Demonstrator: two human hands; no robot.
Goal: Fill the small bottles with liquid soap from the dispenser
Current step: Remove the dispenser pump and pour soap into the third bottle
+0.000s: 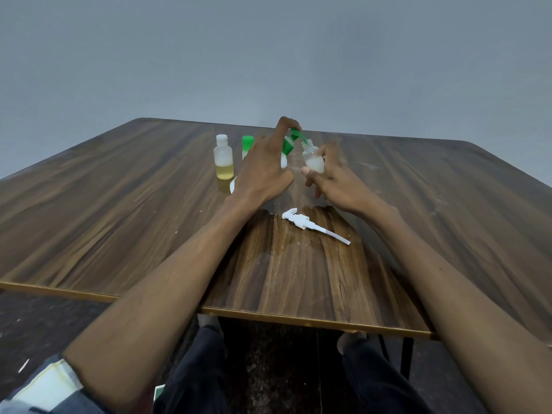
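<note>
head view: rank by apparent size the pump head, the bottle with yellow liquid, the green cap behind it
1. pump head, lying nearest the camera, so partly perspective
2. bottle with yellow liquid
3. green cap, partly hidden by the left hand

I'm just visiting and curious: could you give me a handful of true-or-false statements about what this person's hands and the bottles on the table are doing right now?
1. The right hand holds a small clear bottle tilted above the table. True.
2. The left hand lies flat and empty on the table. False: it holds a bottle with a green flip cap, tipped toward the small clear bottle's mouth.
3. A white pump head lies on its side on the table, near the person. True.
4. The uncapped bottle standing at the left is full to the neck. False: yellowish liquid fills only its lower part.
5. The pump head is screwed onto a bottle. False: it lies loose, its tube bare.
</note>
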